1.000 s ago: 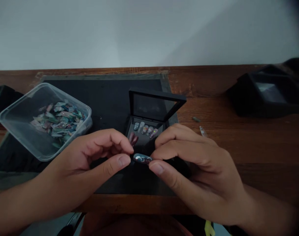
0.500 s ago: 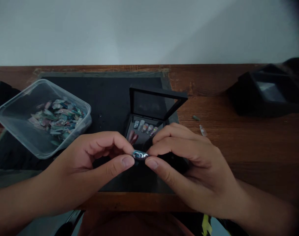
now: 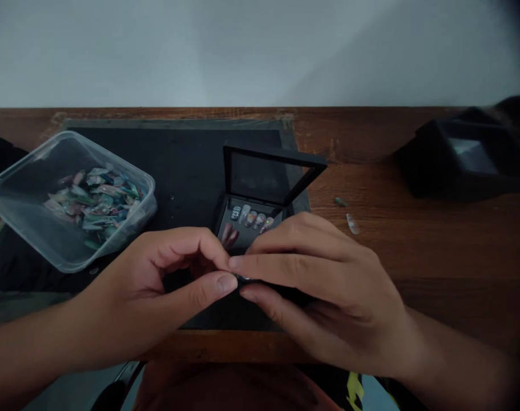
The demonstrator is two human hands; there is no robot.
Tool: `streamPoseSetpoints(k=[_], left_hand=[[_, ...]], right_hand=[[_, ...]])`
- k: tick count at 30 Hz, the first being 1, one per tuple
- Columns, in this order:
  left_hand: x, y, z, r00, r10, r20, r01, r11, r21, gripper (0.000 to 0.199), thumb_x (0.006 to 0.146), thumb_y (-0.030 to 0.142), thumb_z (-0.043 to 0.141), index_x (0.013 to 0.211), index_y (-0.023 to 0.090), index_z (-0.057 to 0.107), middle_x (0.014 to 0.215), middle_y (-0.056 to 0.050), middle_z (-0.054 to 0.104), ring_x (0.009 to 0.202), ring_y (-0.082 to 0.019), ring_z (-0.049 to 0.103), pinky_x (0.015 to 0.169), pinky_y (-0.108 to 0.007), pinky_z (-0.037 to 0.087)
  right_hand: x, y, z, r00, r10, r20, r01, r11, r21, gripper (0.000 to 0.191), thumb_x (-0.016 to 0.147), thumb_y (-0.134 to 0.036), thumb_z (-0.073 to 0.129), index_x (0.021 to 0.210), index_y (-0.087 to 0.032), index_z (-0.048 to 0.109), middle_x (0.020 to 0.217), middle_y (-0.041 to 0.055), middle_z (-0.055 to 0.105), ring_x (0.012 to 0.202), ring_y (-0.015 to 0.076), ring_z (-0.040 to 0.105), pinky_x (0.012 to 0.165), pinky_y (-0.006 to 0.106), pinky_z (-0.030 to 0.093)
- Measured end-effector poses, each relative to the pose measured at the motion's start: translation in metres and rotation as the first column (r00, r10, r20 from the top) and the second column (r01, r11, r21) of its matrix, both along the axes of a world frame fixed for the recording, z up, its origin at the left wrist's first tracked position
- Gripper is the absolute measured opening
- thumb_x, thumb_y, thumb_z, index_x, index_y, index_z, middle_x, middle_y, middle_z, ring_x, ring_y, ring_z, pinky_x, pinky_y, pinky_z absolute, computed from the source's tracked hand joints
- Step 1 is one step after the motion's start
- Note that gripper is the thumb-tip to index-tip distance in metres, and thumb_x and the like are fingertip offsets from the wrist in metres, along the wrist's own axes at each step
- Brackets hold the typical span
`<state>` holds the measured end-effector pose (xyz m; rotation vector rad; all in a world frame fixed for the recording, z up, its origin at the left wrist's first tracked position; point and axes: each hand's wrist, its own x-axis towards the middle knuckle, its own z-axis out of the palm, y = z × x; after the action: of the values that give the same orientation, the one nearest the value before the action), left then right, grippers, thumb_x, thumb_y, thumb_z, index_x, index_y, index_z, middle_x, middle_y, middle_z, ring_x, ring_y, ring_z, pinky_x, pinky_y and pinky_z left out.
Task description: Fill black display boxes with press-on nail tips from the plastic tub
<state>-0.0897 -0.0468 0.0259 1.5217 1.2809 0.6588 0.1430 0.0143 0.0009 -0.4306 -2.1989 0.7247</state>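
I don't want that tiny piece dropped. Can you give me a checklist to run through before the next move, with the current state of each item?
1. Both hands meet on the press-on nail: left hand, right hand: ok.
2. Nail visible enough to judge its facing: cannot tell, fingers cover it.
3. Display box lid open: ok.
4. Free slot in the box: cannot tell.
5. Loose nails on the table, beside the right hand: not ok.

Home craft workspace: wooden tabletop (image 3: pixel 435 257) against plain wall, black mat (image 3: pixel 178 165), tub of press-on nails (image 3: pixel 71 197), display box (image 3: pixel 260 200).
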Motion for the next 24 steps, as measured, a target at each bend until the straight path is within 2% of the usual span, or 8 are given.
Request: streamPoseSetpoints(k=[4,9,18,24], left_hand=[[-0.0017,-0.0008,-0.0004,1.0,-0.001,-0.005,0.001,1.0,-0.004,0.013,0.099,0.034,0.072,0.087,0.027,0.076,0.08,0.003,0.076,0.072,-0.012,0.07,0.062,-0.019,0.055],[-0.0012,-0.0009,-0.0027,1.0,-0.001,-0.027,0.001,1.0,0.017,0.012,0.099,0.033,0.071,0.089,0.028,0.076,0.08,0.005,0.074,0.071,-0.01,0.068,0.061,-0.015,0.054],[0.0006,0.0028,-0.0022,0.999,-0.012,-0.042,0.012,1.0,-0.005,0.014,0.099,0.029,0.068,0.087,0.024,0.074,0.074,0.005,0.069,0.065,-0.009,0.063,0.058,-0.013,0.051],[0.0009,0.0049,-0.0035,1.0,-0.021,-0.01,0.021,0.999,-0.034,0.013,0.1,0.03,0.069,0.088,0.027,0.074,0.075,0.006,0.07,0.066,-0.008,0.064,0.059,-0.011,0.051]], right_hand=[[0.001,-0.0015,0.001,0.999,0.033,0.013,-0.033,0.999,-0.03,0.018,0.099,-0.012,0.073,0.114,-0.021,0.076,0.103,-0.0014,0.082,0.095,0.0103,0.076,0.091,0.029,0.059],[0.0021,-0.0015,0.0,0.999,0.045,0.024,-0.043,0.997,-0.062,0.015,0.1,-0.013,0.072,0.112,-0.022,0.074,0.104,-0.0023,0.082,0.097,0.0105,0.077,0.095,0.028,0.059],[0.003,-0.0024,-0.0001,0.998,0.027,0.064,-0.025,0.999,-0.036,0.012,0.102,-0.014,0.069,0.108,-0.024,0.074,0.102,-0.0023,0.082,0.094,0.0121,0.077,0.092,0.03,0.059],[0.0033,-0.0031,0.0003,0.997,0.021,0.068,-0.018,0.999,-0.049,0.013,0.102,-0.014,0.069,0.108,-0.024,0.073,0.103,-0.0028,0.082,0.096,0.0126,0.077,0.092,0.03,0.06]])
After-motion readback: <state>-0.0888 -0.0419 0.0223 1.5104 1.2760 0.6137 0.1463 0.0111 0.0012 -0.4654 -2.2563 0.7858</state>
